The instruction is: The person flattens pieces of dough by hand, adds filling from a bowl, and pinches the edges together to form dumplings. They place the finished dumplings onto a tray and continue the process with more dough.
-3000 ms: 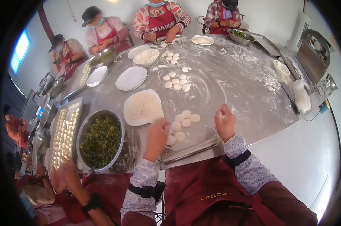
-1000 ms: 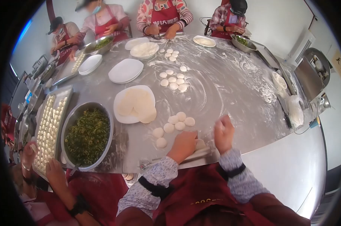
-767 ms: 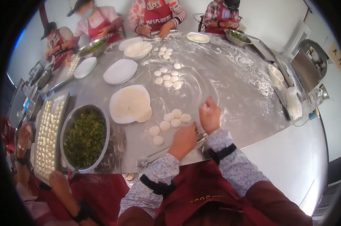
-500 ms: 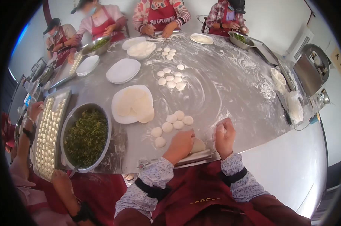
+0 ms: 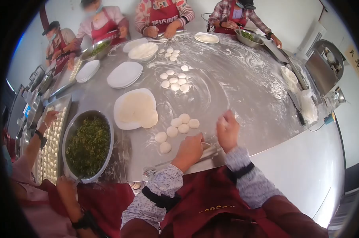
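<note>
My left hand (image 5: 188,152) is closed at the near table edge, its fingers on the rim of a dough wrapper (image 5: 206,145). Most of that wrapper is hidden by the hand and a rolling pin (image 5: 209,153) lying beside it. My right hand (image 5: 227,131) is lifted to the right of the pin, its curled fingers smeared by motion. Whether anything is in them does not show. Several flattened dough pieces (image 5: 172,131) lie just beyond my left hand. Rolled wrappers (image 5: 136,108) are stacked on a white plate (image 5: 124,126) to the left.
A metal bowl of chopped green filling (image 5: 88,144) stands left, beside a tray of small dumplings (image 5: 54,139) where a co-worker's hand (image 5: 50,118) reaches in. More dough pieces (image 5: 174,81), plates (image 5: 124,74) and flour lie farther across the table. A knife (image 5: 296,108) rests at right. Co-workers stand opposite.
My right hand has risen and moved slightly left, away from the table edge. My left hand stays by the wrapper. A co-worker at far right has stretched an arm outward.
</note>
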A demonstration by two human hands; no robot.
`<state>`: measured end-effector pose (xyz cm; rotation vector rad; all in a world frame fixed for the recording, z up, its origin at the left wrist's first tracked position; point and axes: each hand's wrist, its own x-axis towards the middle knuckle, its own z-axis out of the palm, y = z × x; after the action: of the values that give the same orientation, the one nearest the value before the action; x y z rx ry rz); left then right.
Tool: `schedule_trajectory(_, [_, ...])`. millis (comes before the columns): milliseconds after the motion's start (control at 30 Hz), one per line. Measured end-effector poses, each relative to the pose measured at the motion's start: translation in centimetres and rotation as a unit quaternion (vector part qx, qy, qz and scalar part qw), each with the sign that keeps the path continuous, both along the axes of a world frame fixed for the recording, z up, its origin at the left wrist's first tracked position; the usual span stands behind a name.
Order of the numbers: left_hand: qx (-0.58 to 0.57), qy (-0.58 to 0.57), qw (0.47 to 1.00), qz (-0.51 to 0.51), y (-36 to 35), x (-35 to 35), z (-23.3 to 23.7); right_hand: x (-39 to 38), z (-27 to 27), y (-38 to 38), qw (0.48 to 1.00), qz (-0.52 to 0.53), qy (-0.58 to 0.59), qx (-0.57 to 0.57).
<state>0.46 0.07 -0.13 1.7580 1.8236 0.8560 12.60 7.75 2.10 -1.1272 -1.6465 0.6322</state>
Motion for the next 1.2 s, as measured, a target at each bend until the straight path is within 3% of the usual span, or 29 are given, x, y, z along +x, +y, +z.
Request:
schedule_trajectory(167, [0.038, -0.044, 0.997, 0.053, 1.6, 0.2, -0.4, -2.4, 0.4, 1.9, 0.999, -0.001, -0.018, 0.030])
schedule_trajectory(233, [0.027, -0.015, 0.999, -0.022, 1.3, -0.9, -0.7, 0.1, -0.5, 0.5, 1.000, 0.014, 0.008, -0.011])
schedule_trajectory(367, [0.003, -0.060, 0.998, 0.008, 0.4, -1.8, -0.6, 2.7, -1.1, -2.4, 0.989, 0.048, 0.098, -0.096])
schedule_trajectory(500, [0.018, -0.047, 0.999, 0.017, 1.2, -0.7, -0.6, -1.2, 0.6, 0.9, 0.999, 0.006, 0.003, 0.038])
schedule_trajectory(567, [0.034, -0.052, 0.997, 0.039, 1.3, -0.4, -0.7, -2.3, 0.8, 1.6, 0.999, 0.021, 0.009, 0.030])
schedule_trajectory(633, [0.018, -0.037, 0.999, -0.019, 1.2, -0.6, -0.5, -1.3, 0.8, 0.8, 0.999, -0.002, -0.010, 0.047])
schedule_trajectory(767, [-0.012, -0.030, 0.999, -0.014, 0.4, -1.6, 0.1, 2.1, -0.4, -1.9, 0.999, 0.020, 0.032, -0.030])
schedule_trajectory(833, [-0.033, -0.080, 0.996, -0.011, -0.2, -1.4, 0.2, 2.3, -0.7, -2.3, 0.997, 0.017, 0.058, -0.051])
schedule_trajectory(900, [-0.003, -0.059, 0.998, -0.017, 0.2, -0.8, -0.2, -0.1, 0.4, 0.0, 0.999, -0.002, -0.011, 0.037])
schedule_trajectory(1000, [0.041, -0.066, 0.997, 0.024, 1.0, 0.2, -0.4, -2.6, 0.6, 2.0, 0.999, 0.020, -0.002, 0.029])
schedule_trajectory(1133, [0.012, -0.031, 0.999, -0.009, 1.1, -0.6, -0.1, -0.2, -0.1, 0.0, 0.999, -0.016, -0.010, 0.051])
schedule_trajectory(1200, [0.011, -0.033, 0.999, -0.018, 0.6, -1.2, -0.2, 1.9, -0.5, -1.8, 0.997, 0.034, 0.059, -0.026])
